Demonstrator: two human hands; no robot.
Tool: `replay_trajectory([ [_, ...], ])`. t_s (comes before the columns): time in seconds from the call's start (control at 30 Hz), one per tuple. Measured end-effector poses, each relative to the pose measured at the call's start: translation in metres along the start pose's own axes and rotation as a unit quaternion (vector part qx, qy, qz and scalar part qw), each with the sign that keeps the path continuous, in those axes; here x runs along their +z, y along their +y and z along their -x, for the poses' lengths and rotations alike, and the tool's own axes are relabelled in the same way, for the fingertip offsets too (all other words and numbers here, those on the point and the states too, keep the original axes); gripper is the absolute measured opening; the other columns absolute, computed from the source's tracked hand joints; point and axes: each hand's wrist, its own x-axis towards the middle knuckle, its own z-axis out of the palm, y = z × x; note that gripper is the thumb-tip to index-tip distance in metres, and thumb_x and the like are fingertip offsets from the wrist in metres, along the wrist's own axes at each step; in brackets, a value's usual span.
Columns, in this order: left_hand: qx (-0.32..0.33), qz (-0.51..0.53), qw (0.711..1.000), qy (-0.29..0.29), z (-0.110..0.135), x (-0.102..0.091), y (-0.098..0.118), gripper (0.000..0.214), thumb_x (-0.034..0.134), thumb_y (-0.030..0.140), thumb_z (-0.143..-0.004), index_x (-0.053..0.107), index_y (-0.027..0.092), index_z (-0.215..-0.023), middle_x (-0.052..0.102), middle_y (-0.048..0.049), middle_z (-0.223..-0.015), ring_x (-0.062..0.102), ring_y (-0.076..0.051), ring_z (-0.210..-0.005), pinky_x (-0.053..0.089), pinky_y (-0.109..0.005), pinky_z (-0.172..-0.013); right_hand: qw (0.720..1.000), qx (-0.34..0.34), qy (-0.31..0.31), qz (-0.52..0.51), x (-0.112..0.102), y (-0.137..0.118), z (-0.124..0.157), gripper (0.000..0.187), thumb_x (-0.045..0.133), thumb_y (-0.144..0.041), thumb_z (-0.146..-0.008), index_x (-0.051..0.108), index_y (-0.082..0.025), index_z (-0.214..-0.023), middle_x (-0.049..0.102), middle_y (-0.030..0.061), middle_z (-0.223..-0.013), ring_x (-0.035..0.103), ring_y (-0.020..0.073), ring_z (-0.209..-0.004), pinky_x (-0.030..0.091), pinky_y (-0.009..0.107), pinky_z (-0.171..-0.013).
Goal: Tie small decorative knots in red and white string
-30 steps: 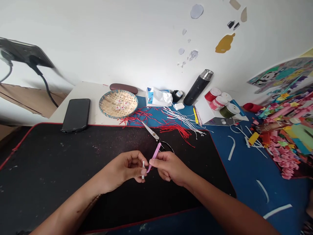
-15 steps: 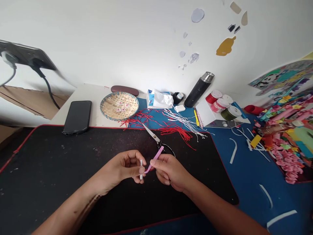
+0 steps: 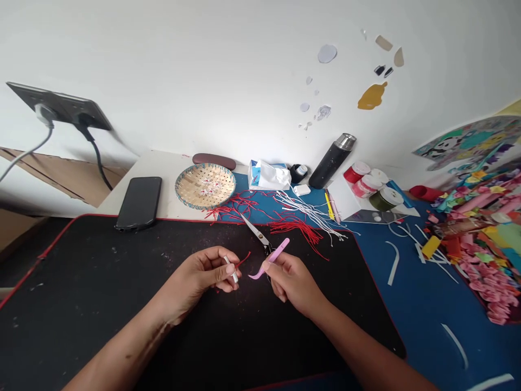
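Observation:
My left hand (image 3: pixel 207 271) pinches a short white stick-like piece (image 3: pixel 235 277) between thumb and fingers. A thin red cord (image 3: pixel 245 259) pokes out beside it; how the two join is hidden by the fingers. My right hand (image 3: pixel 297 285) grips pink curved tweezers (image 3: pixel 278 253). Their bent tip points left, a short gap away from the left fingers. Just behind the tweezers, scissors (image 3: pixel 257 230) lie on the black mat (image 3: pixel 122 277), their handles partly covered by my right hand.
Red cords (image 3: pixel 299 229) and white cords (image 3: pixel 311 209) lie behind the scissors. A woven basket (image 3: pixel 183 187), phone (image 3: pixel 139 201), tissue pack (image 3: pixel 271 176) and black flask (image 3: pixel 331 162) stand along the back. Thread spools (image 3: pixel 385 198), paper strips (image 3: pixel 394 263) and folded paper pieces (image 3: pixel 488 277) are at right.
The tweezers have drawn away to the right from the left hand. The white piece has tilted from upright, and a red cord now shows beside it. The camera view has tipped upward slightly.

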Motion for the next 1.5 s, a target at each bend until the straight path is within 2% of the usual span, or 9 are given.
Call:
replay_trajectory([
  [0.07, 0.005, 0.022, 0.999, 0.026, -0.002, 0.0, -0.001, 0.035, 0.094, 0.038, -0.071, 0.078, 0.015, -0.094, 0.077, -0.0061, -0.081, 0.071, -0.016, -0.07, 0.057, -0.022, -0.064, 0.991, -0.059, 0.011, 0.119, -0.001, -0.007, -0.002, 0.03, 0.061, -0.046, -0.095, 0.06, -0.019, -0.082, 0.048, -0.0066, -0.055, 0.043, 0.01, -0.045, 0.029, 0.024, -0.048],
  [0.17, 0.014, 0.041, 0.998, 0.054, -0.003, -0.001, 0.0, 0.041, 0.096, 0.037, -0.068, 0.08, 0.015, -0.098, 0.077, -0.0062, -0.081, 0.071, -0.015, -0.072, 0.057, -0.021, -0.068, 0.943, -0.136, 0.003, 0.304, -0.001, -0.02, -0.007, 0.027, 0.065, -0.037, -0.094, 0.064, -0.018, -0.074, 0.054, -0.0034, -0.06, 0.045, 0.0108, -0.054, 0.027, 0.026, -0.055],
  [0.27, 0.038, 0.044, 0.996, 0.072, -0.004, 0.0, 0.002, 0.041, 0.097, 0.036, -0.066, 0.081, 0.015, -0.097, 0.077, -0.0054, -0.078, 0.069, -0.014, -0.069, 0.056, -0.02, -0.064, 0.915, -0.172, 0.004, 0.366, 0.003, -0.026, -0.014, 0.033, 0.064, -0.036, -0.097, 0.061, -0.018, -0.069, 0.054, -0.0036, -0.058, 0.044, 0.0108, -0.054, 0.026, 0.027, -0.057],
  [0.4, 0.073, 0.014, 0.994, 0.084, -0.004, -0.001, 0.004, 0.037, 0.095, 0.036, -0.069, 0.079, 0.014, -0.095, 0.074, -0.0042, -0.073, 0.066, -0.014, -0.066, 0.054, -0.023, -0.061, 0.948, -0.165, 0.02, 0.27, 0.01, -0.02, -0.021, 0.034, 0.059, -0.037, -0.101, 0.061, -0.019, -0.071, 0.055, -0.0032, -0.061, 0.048, 0.0118, -0.057, 0.031, 0.025, -0.058],
  [0.6, 0.092, -0.081, 0.989, 0.08, -0.007, -0.002, 0.0, 0.037, 0.089, 0.042, -0.076, 0.076, 0.015, -0.098, 0.074, -0.0031, -0.075, 0.066, -0.017, -0.068, 0.053, -0.027, -0.064, 0.985, -0.114, -0.023, 0.131, 0.02, -0.009, -0.025, 0.025, 0.059, -0.042, -0.1, 0.069, -0.021, -0.09, 0.057, -0.0021, -0.064, 0.051, 0.0127, -0.053, 0.036, 0.024, -0.053],
  [0.77, 0.104, -0.126, 0.983, 0.084, -0.008, 0.002, -0.002, 0.035, 0.086, 0.045, -0.078, 0.073, 0.017, -0.095, 0.072, -0.0009, -0.076, 0.065, -0.016, -0.067, 0.054, -0.029, -0.065, 0.984, -0.129, -0.035, 0.117, 0.028, -0.005, -0.032, 0.018, 0.062, -0.038, -0.098, 0.069, -0.021, -0.097, 0.062, -0.001, -0.073, 0.054, 0.0122, -0.058, 0.039, 0.024, -0.054],
  [0.9, 0.102, -0.157, 0.977, 0.098, -0.008, 0.003, -0.001, 0.038, 0.083, 0.049, -0.079, 0.071, 0.017, -0.096, 0.071, -0.0009, -0.075, 0.064, -0.017, -0.066, 0.054, -0.03, -0.065, 0.984, -0.129, -0.031, 0.116, 0.032, 0.0, -0.036, 0.016, 0.063, -0.036, -0.097, 0.068, -0.021, -0.095, 0.061, -0.0025, -0.069, 0.053, 0.0118, -0.056, 0.039, 0.024, -0.054],
  [1.13, 0.099, -0.196, 0.973, 0.069, -0.006, 0.001, 0.0, 0.046, 0.082, 0.05, -0.08, 0.068, 0.017, -0.11, 0.072, -0.0047, -0.089, 0.065, -0.02, -0.077, 0.054, -0.032, -0.071, 0.991, -0.121, 0.002, 0.062, 0.028, 0.005, -0.036, 0.021, 0.064, -0.039, -0.096, 0.071, -0.02, -0.093, 0.057, -0.004, -0.059, 0.047, 0.0106, -0.046, 0.034, 0.025, -0.049],
  [1.5, 0.089, -0.372, 0.918, 0.106, 0.001, 0.007, -0.001, 0.031, 0.074, 0.053, -0.085, 0.076, 0.022, -0.085, 0.073, -0.0013, -0.079, 0.062, -0.021, -0.075, 0.045, -0.027, -0.067, 0.981, -0.146, -0.002, 0.125, 0.019, 0.006, -0.028, 0.019, 0.063, -0.035, -0.097, 0.073, -0.021, -0.091, 0.058, -0.0039, -0.061, 0.049, 0.0113, -0.052, 0.034, 0.025, -0.054],
])
